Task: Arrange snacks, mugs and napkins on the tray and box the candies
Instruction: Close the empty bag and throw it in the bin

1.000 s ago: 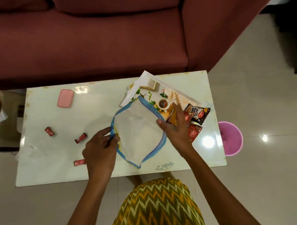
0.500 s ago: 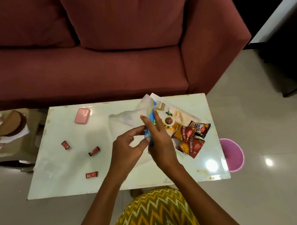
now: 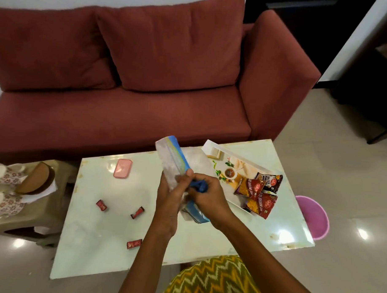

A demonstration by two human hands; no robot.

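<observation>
Left hand (image 3: 170,193) grips clear plastic bag (image 3: 172,161) at middle, fingers curled round it; right hand (image 3: 208,197) pinches its crumpled blue edge. Bag upright above table (image 3: 101,241). Tray (image 3: 242,158) with snack packets (image 3: 261,199) at 2 o'clock from hands; three candies (image 3: 101,205) at 8 o'clock; pink box (image 3: 122,168) at 10 o'clock.

Both forearms extended forward, converging at centre; left grip (image 3: 169,197) and right grip (image 3: 209,197) touching, fingers curled, each pinching the bag (image 3: 172,160).
</observation>
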